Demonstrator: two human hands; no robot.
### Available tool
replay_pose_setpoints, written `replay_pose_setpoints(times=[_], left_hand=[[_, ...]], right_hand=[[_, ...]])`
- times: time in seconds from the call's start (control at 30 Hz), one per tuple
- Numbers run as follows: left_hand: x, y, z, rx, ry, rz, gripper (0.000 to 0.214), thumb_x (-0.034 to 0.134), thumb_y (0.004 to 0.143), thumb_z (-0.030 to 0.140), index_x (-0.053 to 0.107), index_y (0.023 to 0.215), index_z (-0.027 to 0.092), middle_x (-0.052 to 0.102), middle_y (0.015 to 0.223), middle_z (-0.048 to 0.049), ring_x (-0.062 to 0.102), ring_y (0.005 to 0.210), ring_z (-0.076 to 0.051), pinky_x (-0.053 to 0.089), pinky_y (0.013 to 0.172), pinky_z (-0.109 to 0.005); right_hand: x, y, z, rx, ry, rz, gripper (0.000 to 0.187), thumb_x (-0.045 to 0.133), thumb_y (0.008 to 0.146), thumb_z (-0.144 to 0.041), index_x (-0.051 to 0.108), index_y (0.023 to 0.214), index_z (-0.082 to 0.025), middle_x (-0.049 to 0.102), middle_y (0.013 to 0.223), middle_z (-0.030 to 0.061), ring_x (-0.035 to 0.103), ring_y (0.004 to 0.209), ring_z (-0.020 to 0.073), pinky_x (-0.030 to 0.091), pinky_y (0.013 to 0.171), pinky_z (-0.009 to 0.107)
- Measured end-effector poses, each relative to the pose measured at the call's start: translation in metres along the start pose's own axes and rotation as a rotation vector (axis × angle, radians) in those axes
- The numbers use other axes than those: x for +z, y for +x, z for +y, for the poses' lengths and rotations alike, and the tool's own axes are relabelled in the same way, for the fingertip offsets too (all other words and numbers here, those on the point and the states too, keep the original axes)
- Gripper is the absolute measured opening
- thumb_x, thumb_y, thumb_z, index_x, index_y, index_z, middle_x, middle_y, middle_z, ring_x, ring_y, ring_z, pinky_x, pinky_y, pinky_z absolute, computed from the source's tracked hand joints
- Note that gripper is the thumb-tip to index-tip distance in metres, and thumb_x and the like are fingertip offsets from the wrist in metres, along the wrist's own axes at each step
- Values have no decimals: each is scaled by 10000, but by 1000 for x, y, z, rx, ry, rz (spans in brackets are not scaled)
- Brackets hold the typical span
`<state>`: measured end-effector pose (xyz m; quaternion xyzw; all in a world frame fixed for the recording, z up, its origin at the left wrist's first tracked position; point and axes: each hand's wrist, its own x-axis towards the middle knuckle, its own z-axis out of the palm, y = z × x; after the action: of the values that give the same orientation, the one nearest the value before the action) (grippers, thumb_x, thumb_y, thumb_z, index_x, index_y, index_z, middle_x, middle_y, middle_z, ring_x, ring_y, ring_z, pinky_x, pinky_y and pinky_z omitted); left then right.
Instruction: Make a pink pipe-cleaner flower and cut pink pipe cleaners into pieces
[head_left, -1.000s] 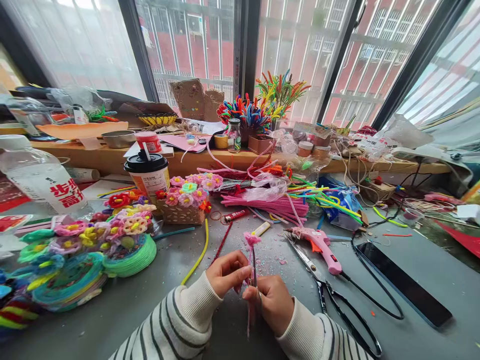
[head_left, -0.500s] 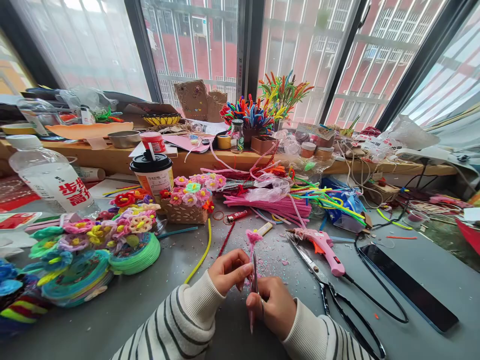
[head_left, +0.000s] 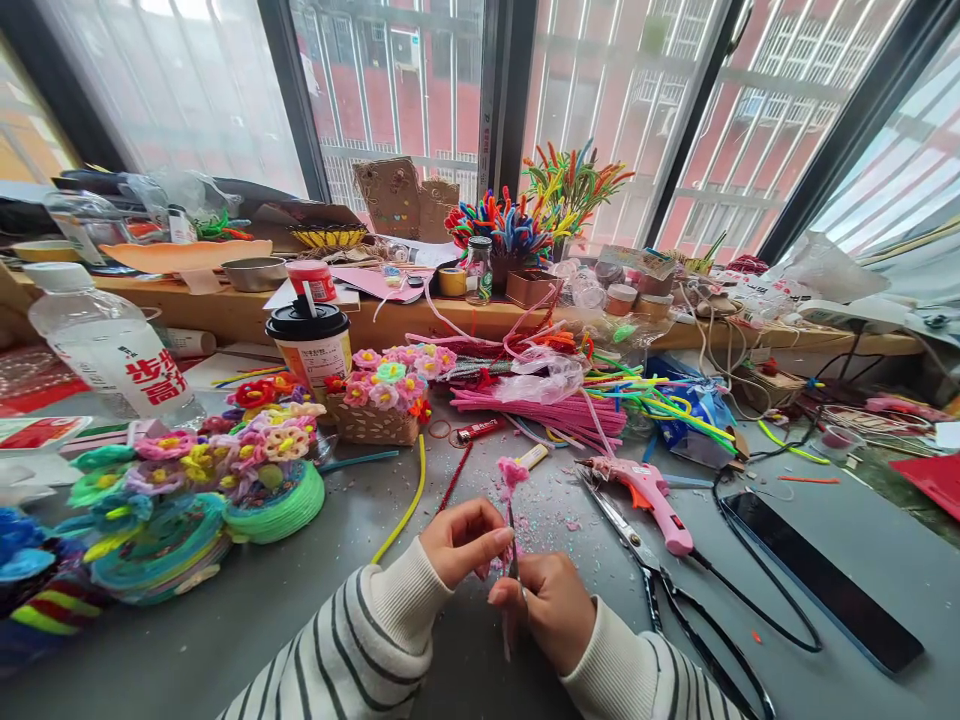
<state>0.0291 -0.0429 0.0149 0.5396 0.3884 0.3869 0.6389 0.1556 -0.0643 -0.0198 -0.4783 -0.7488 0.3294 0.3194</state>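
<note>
Between your two hands, over the near middle of the grey table (head_left: 180, 660), stood a pink fuzzy piece (head_left: 513, 472), roughly upright, its tuft showing above your fingertips. Your left hand (head_left: 469, 540) had thumb and fingers pinched together on its lower part. Your right hand (head_left: 551, 605) was curled round a small pair of scissors (head_left: 513, 555), blades pointing up beside the pink piece, and the two hands were close together. Whether the blades had closed on the fuzz or only lay along it, I could not tell, since your fingers covered much of that spot.

The step in hand looked like trimming: pink clippings (head_left: 574, 525) dotted the tabletop just beyond your knuckles. To my eye, the next move called for a steady pinch on the left and short, shallow snips on the right, with your left fingertips clear of the blades.

Further out, a pink glue gun (head_left: 645, 490) and large black-handled scissors (head_left: 637, 545) lay to your right (untouched, both), with a phone (head_left: 825, 580) beyond them. A bundle of pink pipe cleaners (head_left: 540, 410) lay ahead, and to your left, fuzzy flowers (head_left: 165, 445) crowded a green coiled pot (head_left: 289, 510).
</note>
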Motion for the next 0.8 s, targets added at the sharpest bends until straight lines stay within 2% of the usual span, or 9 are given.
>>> replay_pose_setpoints(times=[0.27, 0.53, 0.8], left_hand=[[0, 0, -2, -9, 14, -10, 290, 599, 551, 362, 438, 552, 121, 489, 468, 36, 392, 361, -25, 298, 362, -157], [2, -2, 1, -25, 8, -4, 291, 613, 542, 341, 418, 536, 125, 452, 440, 64, 373, 353, -12, 281, 354, -148], [1, -1, -2, 22, 7, -35, 291, 590, 568, 358, 423, 564, 121, 463, 461, 52, 388, 360, -16, 286, 362, -149]], right_hand=[[-3, -4, -9, -15, 60, -20, 714, 127, 596, -725, 410, 322, -129, 325, 333, -17, 306, 338, 65, 194, 357, 209], [1, -3, -1, -16, 32, -29, 699, 178, 628, -694, 459, 312, -137, 384, 315, -2, 348, 349, 78, 262, 383, 210], [-1, -3, -4, -5, 21, -31, 724, 125, 607, -715, 469, 335, -139, 421, 322, 19, 373, 340, 86, 275, 371, 212]])
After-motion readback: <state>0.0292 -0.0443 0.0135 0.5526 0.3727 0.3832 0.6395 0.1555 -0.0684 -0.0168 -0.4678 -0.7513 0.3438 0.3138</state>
